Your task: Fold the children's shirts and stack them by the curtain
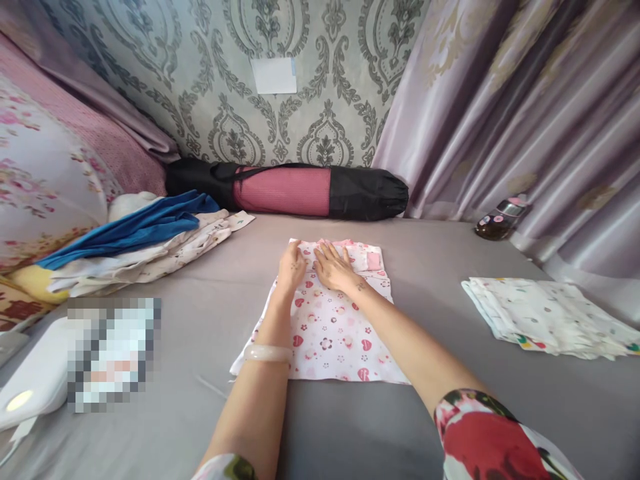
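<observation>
A small white garment (330, 333) printed with pink and red hearts lies flat on the grey bed sheet (350, 427) in front of me, its pink-trimmed top end farthest from me. My left hand (291, 265) rests on its far left part with the fingers curled down against the cloth. My right hand (334, 267) lies flat beside it, fingers stretched out and pressing on the upper part of the garment. A pale bangle (267, 353) sits on my left wrist.
A folded white printed cloth (545, 317) lies at the right. A heap of blue and white clothes (135, 243) sits at the left. A rolled pink mat in a black bag (290, 189) lies along the wall. A dark bottle (500, 220) lies by the curtain.
</observation>
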The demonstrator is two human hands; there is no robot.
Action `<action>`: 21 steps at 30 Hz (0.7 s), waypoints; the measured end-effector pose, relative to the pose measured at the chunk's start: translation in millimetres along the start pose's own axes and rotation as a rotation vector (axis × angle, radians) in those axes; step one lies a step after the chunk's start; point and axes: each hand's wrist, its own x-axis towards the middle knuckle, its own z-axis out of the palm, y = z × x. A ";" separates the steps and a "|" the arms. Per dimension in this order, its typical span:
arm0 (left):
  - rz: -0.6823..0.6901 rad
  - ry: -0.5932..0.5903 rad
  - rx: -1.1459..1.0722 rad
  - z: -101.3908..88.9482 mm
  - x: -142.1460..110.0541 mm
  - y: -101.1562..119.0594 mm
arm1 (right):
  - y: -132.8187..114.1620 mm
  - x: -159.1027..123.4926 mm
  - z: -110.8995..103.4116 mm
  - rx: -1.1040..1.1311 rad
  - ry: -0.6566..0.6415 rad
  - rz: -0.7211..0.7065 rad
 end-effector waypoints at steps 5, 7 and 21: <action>-0.135 0.340 -0.232 -23.5 8.4 -5.7 | -32.5 28.2 9.0 0.017 0.011 -0.064; -0.165 0.398 -0.272 -27.6 9.7 -9.5 | -43.3 41.6 14.2 0.028 0.000 -0.063; -0.213 0.337 -0.217 -23.1 10.1 -13.9 | -56.7 61.4 28.0 0.067 0.075 -0.002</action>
